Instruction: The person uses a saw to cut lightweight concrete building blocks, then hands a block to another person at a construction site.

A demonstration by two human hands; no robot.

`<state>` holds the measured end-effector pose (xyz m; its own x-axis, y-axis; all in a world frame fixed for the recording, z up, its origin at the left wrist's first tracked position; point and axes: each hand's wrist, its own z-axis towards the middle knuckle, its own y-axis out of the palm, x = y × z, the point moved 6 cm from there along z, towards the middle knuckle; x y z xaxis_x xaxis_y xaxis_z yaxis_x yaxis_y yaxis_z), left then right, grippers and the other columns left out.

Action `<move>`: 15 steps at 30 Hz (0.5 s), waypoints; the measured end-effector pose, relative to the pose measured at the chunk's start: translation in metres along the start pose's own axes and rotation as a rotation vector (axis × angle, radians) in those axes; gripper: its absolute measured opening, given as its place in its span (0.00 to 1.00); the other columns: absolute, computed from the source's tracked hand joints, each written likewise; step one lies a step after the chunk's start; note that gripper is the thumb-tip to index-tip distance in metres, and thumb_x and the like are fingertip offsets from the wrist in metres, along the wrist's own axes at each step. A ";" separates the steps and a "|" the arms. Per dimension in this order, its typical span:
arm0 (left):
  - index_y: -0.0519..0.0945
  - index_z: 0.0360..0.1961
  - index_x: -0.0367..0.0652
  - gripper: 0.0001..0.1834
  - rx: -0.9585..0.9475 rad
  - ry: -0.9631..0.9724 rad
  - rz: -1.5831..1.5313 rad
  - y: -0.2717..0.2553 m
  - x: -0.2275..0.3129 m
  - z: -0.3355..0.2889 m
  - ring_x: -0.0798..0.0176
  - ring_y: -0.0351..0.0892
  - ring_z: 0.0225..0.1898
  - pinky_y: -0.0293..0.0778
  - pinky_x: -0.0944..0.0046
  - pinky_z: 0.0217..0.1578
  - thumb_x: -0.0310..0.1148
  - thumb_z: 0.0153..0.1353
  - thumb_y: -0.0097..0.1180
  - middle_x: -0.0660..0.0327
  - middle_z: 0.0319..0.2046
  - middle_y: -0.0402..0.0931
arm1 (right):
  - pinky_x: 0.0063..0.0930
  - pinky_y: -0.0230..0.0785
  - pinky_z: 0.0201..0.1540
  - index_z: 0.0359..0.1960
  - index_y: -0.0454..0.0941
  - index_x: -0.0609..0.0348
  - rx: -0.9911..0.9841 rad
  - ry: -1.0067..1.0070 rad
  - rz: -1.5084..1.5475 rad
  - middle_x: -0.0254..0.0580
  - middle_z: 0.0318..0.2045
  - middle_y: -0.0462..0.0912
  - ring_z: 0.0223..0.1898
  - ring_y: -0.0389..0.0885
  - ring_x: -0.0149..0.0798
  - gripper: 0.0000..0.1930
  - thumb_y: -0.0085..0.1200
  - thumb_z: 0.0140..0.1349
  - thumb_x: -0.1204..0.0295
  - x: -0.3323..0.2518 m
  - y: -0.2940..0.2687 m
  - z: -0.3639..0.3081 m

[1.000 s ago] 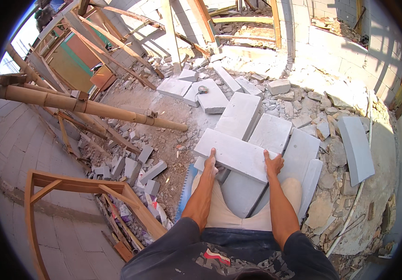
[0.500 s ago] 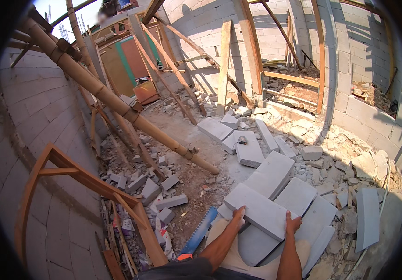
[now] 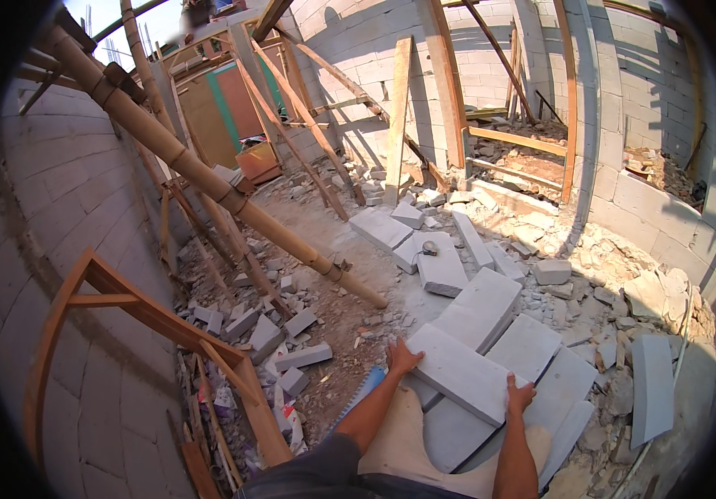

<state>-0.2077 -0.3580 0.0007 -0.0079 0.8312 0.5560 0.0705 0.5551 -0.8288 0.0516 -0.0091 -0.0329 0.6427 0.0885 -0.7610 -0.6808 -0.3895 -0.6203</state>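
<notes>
Rubble point(image 3: 595, 291) covers much of the ground between pale walls point(image 3: 75, 241), and a bamboo pole point(image 3: 233, 200) slants down to the dirt. On my feed, a grey block point(image 3: 462, 370) lies across other blocks point(image 3: 528, 345), just ahead of the legs point(image 3: 391, 428). I see the hands well apart, one at each end: the left hand point(image 3: 403, 358) has its fingers spread, though I cannot tell if it touches; the right hand point(image 3: 520, 395) has its thumb raised, its grip unclear to me. Beside the left forearm point(image 3: 372, 416) lies a blue saw point(image 3: 364, 389). Farther off, I spot a tape measure point(image 3: 429, 248).
</notes>
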 end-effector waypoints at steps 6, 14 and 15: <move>0.78 0.63 0.36 0.51 -0.297 0.057 -0.280 0.011 -0.003 0.010 0.42 0.80 0.60 0.75 0.50 0.61 0.61 0.44 0.77 0.39 0.57 0.81 | 0.57 0.71 0.63 0.58 0.72 0.70 0.022 0.001 -0.020 0.68 0.58 0.73 0.60 0.75 0.67 0.42 0.68 0.58 0.42 0.003 -0.010 0.006; 0.83 0.57 0.35 0.47 -0.209 -0.037 -0.145 0.015 -0.013 0.008 0.45 0.85 0.55 0.79 0.53 0.56 0.60 0.42 0.79 0.42 0.51 0.85 | 0.57 0.70 0.64 0.61 0.70 0.71 -0.029 0.029 -0.076 0.66 0.59 0.74 0.61 0.74 0.69 0.46 0.69 0.55 0.41 0.001 -0.008 0.012; 0.83 0.56 0.35 0.47 -0.197 -0.021 -0.134 0.014 -0.014 0.014 0.45 0.85 0.54 0.79 0.53 0.56 0.60 0.42 0.80 0.42 0.51 0.85 | 0.57 0.70 0.64 0.61 0.70 0.72 -0.025 -0.003 -0.044 0.66 0.59 0.74 0.60 0.75 0.68 0.47 0.70 0.55 0.41 0.005 0.000 0.021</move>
<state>-0.2207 -0.3615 -0.0201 -0.0506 0.7520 0.6572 0.2609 0.6452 -0.7181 0.0478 0.0106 -0.0407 0.6709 0.1085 -0.7336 -0.6431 -0.4076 -0.6483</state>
